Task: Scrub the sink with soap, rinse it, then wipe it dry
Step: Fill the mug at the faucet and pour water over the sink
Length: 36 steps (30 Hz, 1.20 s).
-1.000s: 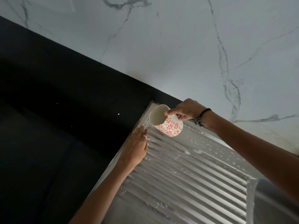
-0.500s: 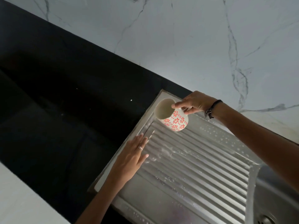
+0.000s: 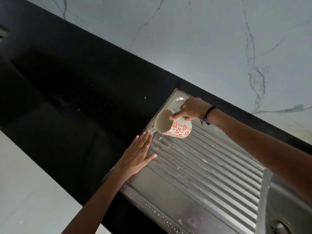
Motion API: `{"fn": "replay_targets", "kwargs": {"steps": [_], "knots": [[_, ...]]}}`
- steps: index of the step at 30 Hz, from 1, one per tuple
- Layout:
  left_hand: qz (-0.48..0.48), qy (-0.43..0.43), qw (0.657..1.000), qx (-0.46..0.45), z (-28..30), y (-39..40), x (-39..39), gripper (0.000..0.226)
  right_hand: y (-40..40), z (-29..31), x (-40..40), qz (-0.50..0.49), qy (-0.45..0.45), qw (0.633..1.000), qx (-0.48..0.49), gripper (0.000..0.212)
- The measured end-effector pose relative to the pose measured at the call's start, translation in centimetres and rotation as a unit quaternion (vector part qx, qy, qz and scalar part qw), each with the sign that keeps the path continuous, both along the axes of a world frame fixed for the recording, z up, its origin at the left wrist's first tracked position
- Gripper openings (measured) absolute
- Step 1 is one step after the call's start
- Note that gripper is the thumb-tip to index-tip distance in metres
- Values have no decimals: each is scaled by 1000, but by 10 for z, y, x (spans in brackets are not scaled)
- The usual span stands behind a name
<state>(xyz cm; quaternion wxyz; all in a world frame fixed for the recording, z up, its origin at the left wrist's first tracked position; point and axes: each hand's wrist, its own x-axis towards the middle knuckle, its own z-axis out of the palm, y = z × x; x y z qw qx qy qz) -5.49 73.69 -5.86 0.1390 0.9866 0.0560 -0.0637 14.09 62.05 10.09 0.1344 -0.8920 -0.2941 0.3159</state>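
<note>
Sink drainboard point(image 3: 211, 179), a ribbed steel panel set into a black countertop point(image 3: 70, 92), fills the lower right of the head view, with the basin's drain point(image 3: 278, 228) just showing at the bottom right corner. Droplets and pale soapy streaks lie across the ribs and along the near rim. The right hand point(image 3: 192, 109) grips a white mug point(image 3: 173, 126) with red flower print, fingers curled at its handle side and the forefinger stretched along the rim; the mug is tipped on its side, mouth facing left, and a thin trickle of water falls from its lip onto the far left corner of the drainboard. That arm reaches in from the right, a dark bracelet point(image 3: 208, 115) at the wrist. The left hand point(image 3: 138, 156) lies flat and spread, fingers straight and close together, thumb out, palm down on the drainboard's left edge just below the mug, with a ring on one finger. Behind runs a white marble wall point(image 3: 202, 39).
</note>
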Motion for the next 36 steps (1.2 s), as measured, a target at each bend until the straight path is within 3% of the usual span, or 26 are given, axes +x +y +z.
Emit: {"fn": "replay_targets", "kwargs": {"steps": [4,7,12,15,20,24,27,32,36], "knots": [[-19,-14,990,-141,15,0,-21,87,-5,-2,-4,-14,80,996,26,25],[8,-84,986,-141,18,-8,-45,76,-9,-1,-8,-57,152,985,61,32],[59,-38,997,-26,24,-11,-61,71,-4,7,-26,31,1,999,13,50],[79,-7,997,-21,17,-10,-65,76,2,4,-42,63,-47,997,2,37],[92,-68,992,-48,18,-17,-72,86,5,1,-64,87,-49,995,10,39],[144,-114,972,-147,23,-30,-91,59,0,0,-71,69,13,997,29,44],[169,-140,962,-160,30,-33,-107,49,-4,2,-80,69,32,996,45,45],[230,-135,961,-69,25,-24,-133,39,-1,1,-101,94,0,995,36,47],[247,-62,967,2,19,-23,-147,51,3,-5,-118,118,-69,990,28,45]]}}
